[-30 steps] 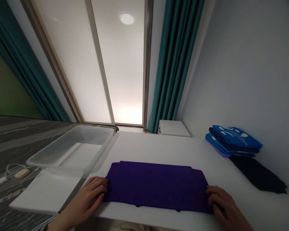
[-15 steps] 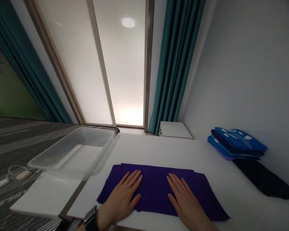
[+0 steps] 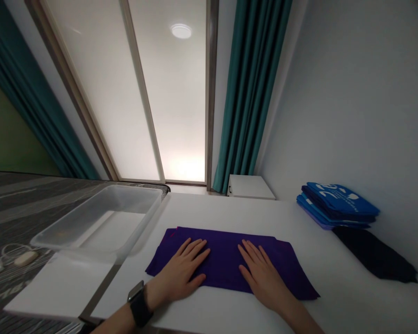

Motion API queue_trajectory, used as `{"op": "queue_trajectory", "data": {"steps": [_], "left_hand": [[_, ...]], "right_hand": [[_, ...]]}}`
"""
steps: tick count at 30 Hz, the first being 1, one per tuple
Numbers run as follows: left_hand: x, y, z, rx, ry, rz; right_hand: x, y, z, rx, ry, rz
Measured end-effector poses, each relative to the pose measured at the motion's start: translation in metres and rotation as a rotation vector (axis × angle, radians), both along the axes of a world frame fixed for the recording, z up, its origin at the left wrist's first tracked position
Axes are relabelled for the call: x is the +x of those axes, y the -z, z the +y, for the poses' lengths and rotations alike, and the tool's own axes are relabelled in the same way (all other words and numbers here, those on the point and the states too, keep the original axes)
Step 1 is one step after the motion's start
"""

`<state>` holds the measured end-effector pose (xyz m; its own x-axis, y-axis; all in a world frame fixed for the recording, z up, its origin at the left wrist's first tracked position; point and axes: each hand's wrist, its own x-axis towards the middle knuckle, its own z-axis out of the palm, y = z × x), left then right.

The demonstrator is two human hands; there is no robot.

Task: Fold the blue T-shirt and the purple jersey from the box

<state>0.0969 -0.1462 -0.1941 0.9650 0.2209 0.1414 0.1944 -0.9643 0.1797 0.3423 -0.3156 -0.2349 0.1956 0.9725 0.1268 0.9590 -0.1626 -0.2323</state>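
A purple cloth (image 3: 226,260), folded into a wide flat shape, lies on the white table (image 3: 230,213) in front of me. It looks like a fabric bag or garment; the frames do not settle which. My left hand (image 3: 184,271) rests flat on its left half, fingers stretched and thumb apart. On the right half lies my right hand (image 3: 263,273), also flat with fingers extended. Neither hand grips anything. A bare strip of purple fabric shows between the two hands. On my left wrist sits a dark watch (image 3: 139,304).
At the right by the wall is a stack of folded blue cloths (image 3: 339,204) with white print, and a black cloth (image 3: 374,255) beside it. A clear plastic bin (image 3: 101,218) stands at the left. Behind the table is a white cabinet (image 3: 251,187).
Both hands and the purple cloth have shifted slightly away from me on the table, the hands still flat on it. The camera view has moved a little.
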Motion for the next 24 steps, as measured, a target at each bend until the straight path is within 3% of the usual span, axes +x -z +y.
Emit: {"op": "queue_trajectory", "data": {"steps": [3, 6, 8, 14, 19, 24], "left_hand": [[0.008, -0.01, 0.015, -0.039, -0.045, -0.032], [0.022, -0.018, 0.044, -0.049, -0.149, 0.0], [0.032, -0.021, 0.061, -0.068, -0.139, 0.063], [0.061, -0.025, 0.074, -0.049, -0.029, 0.18], [0.083, -0.036, 0.081, -0.126, -0.059, 0.392], [0.086, -0.048, 0.101, -0.193, -0.047, 0.527]], "right_hand": [[0.017, -0.003, 0.007, 0.058, 0.006, -0.012], [0.042, -0.006, 0.017, 0.115, 0.035, -0.042], [0.056, -0.007, 0.024, 0.102, 0.047, -0.028], [0.078, -0.019, 0.037, -0.032, 0.035, 0.025], [0.086, -0.045, 0.046, -0.28, 0.071, 0.116], [0.098, -0.058, 0.048, -0.364, 0.022, 0.216]]}}
